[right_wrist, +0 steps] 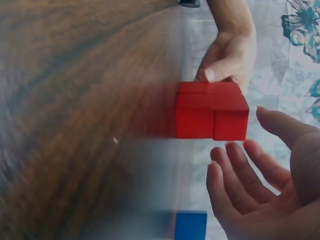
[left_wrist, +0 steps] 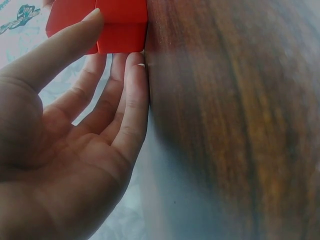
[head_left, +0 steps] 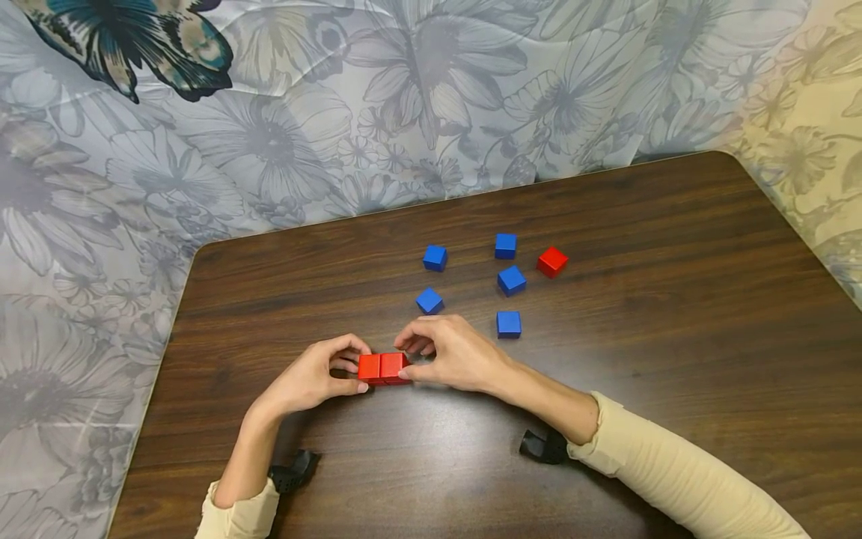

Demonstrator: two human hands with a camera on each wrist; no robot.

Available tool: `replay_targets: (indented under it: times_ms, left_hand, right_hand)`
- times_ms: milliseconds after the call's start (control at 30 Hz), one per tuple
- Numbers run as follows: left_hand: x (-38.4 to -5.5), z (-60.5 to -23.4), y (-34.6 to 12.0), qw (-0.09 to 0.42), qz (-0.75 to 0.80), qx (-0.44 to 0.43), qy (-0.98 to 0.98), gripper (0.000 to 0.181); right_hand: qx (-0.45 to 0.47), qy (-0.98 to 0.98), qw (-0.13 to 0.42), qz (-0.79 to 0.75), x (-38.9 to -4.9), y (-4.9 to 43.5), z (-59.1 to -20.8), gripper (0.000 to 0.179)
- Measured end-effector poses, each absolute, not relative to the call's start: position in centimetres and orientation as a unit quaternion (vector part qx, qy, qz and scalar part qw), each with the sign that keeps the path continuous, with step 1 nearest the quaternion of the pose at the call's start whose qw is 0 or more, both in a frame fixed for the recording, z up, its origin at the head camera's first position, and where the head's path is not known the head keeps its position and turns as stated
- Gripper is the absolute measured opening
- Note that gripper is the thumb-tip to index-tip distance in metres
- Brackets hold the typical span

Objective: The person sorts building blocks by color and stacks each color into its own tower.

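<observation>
Dark wood-grain table (head_left: 673,314) carries your work: two small red wooden cubes (head_left: 383,368) side by side near its front edge. They look light, rigid, smooth; squeeze opposite end faces. Left hand (head_left: 311,378) pinches one end; right hand (head_left: 456,355) touches the other, fingers relaxed.

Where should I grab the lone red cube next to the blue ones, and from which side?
Pinch the lone red cube from above across two opposite side faces. It sits flat but turned diagonal to the table edge, so rotate the hand to match. Come from its right: a blue cube lies close on its left, and the right hand is nearer.
</observation>
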State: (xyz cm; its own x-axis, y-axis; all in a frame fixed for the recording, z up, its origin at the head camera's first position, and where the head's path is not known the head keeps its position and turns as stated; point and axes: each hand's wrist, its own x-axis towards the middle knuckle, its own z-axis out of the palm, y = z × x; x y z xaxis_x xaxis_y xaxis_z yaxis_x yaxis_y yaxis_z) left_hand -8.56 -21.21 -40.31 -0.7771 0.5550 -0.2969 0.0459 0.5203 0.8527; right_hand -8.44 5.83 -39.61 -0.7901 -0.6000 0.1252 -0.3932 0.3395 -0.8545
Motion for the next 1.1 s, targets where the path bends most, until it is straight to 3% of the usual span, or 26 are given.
replay_targets:
  times_ms: [1100]
  left_hand:
    - [-8.5, -40.4, -21.4, 0.278, 0.449, 0.183, 0.830, 0.037]
  right_hand:
    - [-0.274, 0.840, 0.058, -0.465, -11.1, 10.9, -36.4, 0.029]
